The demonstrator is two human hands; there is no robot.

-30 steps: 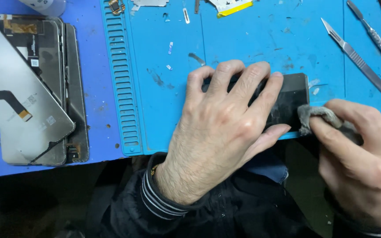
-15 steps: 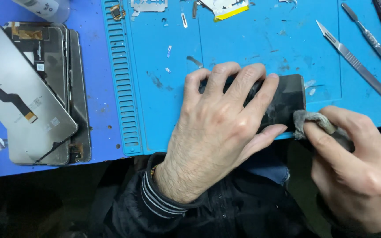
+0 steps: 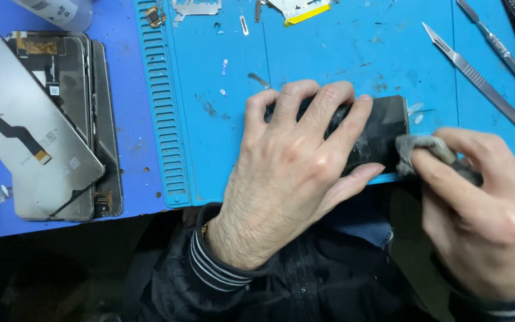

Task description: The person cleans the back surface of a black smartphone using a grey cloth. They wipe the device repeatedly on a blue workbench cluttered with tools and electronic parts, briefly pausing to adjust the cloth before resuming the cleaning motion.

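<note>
the left hand (image 3: 293, 173) lies flat with fingers spread, its grip pressing down on a dark, smeared phone screen (image 3: 382, 134) at the near edge of the ribbed blue mat (image 3: 210, 137), while the right hand (image 3: 484, 220) has its grip pinched shut on a crumpled grey cloth (image 3: 421, 149) touching the screen's right end. two slim metal scalpels (image 3: 475, 77) lie on the mat well beyond the cloth. on the blue surface (image 3: 129, 128) far left, a stack of flat grey display panels (image 3: 37, 125) lies with flex cables showing.
</note>
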